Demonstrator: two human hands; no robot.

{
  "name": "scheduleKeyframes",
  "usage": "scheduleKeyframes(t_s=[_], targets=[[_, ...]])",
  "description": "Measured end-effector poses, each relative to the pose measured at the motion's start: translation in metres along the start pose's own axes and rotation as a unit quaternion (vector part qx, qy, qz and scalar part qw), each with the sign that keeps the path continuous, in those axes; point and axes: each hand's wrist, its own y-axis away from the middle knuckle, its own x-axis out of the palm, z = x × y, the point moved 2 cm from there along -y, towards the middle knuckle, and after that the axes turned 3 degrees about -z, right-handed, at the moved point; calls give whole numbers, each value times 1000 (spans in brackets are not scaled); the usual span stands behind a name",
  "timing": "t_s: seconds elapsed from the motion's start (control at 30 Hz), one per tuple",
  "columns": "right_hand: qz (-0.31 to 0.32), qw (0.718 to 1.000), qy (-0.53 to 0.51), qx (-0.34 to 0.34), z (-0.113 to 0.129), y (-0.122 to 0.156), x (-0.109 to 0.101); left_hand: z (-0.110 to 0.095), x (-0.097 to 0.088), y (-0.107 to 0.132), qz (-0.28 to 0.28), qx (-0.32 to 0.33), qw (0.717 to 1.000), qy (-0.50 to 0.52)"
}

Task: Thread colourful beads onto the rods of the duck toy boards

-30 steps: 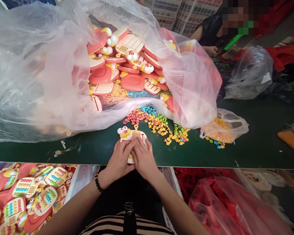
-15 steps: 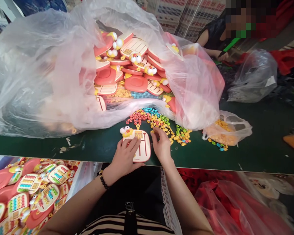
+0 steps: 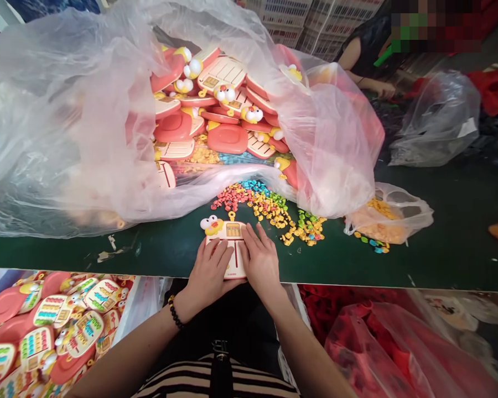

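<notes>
Because both palms cover most of it, only part of the toy abacus board (image 3: 232, 230) shows: a pale cream face with a pink edge, a yellow duck head (image 3: 211, 225) with round white eyes at the top, a small yellow loop above that, and thin red rods running down its middle. It lies flat on the green work table (image 3: 452, 249), close to the front edge and just below a spill of colored beads (image 3: 269, 213). Behind those beads, a big clear plastic bag (image 3: 58, 138) spreads open around a heap of pink-and-cream boards (image 3: 216, 110), and a smaller bag of orange and yellow pieces (image 3: 382, 226) sits to the right. Below the table edge, boards with rows of colored beads (image 3: 62, 312) pile up on the left, beside a red plastic bag (image 3: 382, 348) on the right. Stacked white crates (image 3: 327, 27) stand at the back (a co-worker's hand (image 3: 382, 88) is at work near them). The left hand (image 3: 209, 273), with a dark beaded bracelet (image 3: 175, 312) at its wrist, and the right hand (image 3: 260, 262) both lie palm down on the board, fingers spread and nearly flat, pressing rather than clenching.
</notes>
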Motion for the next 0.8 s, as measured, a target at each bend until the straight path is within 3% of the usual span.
scheduleKeyframes(t_s=[0.1,0.23,0.37,0.47,0.63,0.8], targets=[[-10,1000,-21,-12,7,8,-5,0,2,3,-2,-2,1000,16],[-17,996,-84,8,1,-4,-5,1,-1,0,-7,-6,1000,26],[30,995,-90,-7,-3,-17,6,1,-2,-1,-14,-10,999,29],[42,995,-90,-3,0,-11,9,1,-1,-1,-15,-16,999,33],[30,993,-116,-6,5,4,-2,3,-1,-2,8,-23,999,44],[-10,984,-167,67,-11,-13,-11,5,-3,-3,13,-12,999,51]])
